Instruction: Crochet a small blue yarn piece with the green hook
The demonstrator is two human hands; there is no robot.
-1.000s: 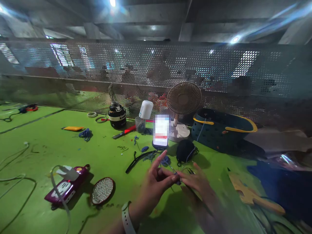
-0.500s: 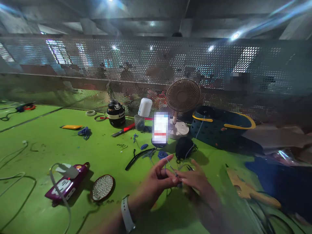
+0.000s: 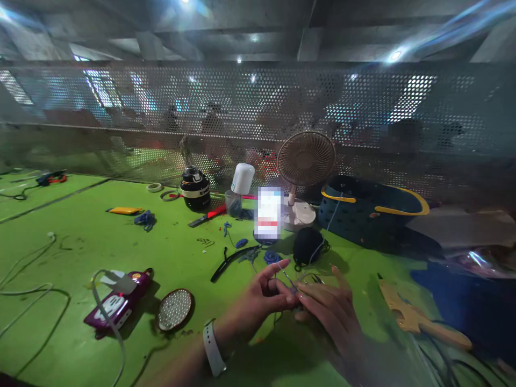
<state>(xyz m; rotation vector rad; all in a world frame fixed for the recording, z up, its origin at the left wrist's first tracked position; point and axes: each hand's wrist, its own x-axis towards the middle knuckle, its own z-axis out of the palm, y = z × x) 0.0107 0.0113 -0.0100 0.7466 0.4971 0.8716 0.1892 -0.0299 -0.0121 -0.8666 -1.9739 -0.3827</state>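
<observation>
- Looks, in the head view, onto a bright green tabletop (image 3: 100,247).
- Pinches a small piece of blue yarn work (image 3: 297,308) narrowly between thumb and fingers of the left hand (image 3: 264,295), with index finger raised; mostly hidden by fingertips.
- Meets it from the other side with the gathered fingertips of the right hand (image 3: 332,309); cannot tell whether also gripping a tool.
- Shows a thin, pale line (image 3: 287,277) running from the left index fingertip down to the pinch; cannot tell whether yarn or hook.
- Wears a white perforated wrist strap (image 3: 213,346) on the left.
- Shows, just beyond the hands, a flat coil of blue yarn (image 3: 272,258) and, to its right, a round black ball (image 3: 308,247) crossed by a light-blue strand.
- Includes, farther back, an upright phone with a bright, blurred screen (image 3: 268,215) near a round-grilled, white-based fan (image 3: 306,159).
- Includes, right of that, a dark teal basket with yellow handles (image 3: 358,228).
</observation>
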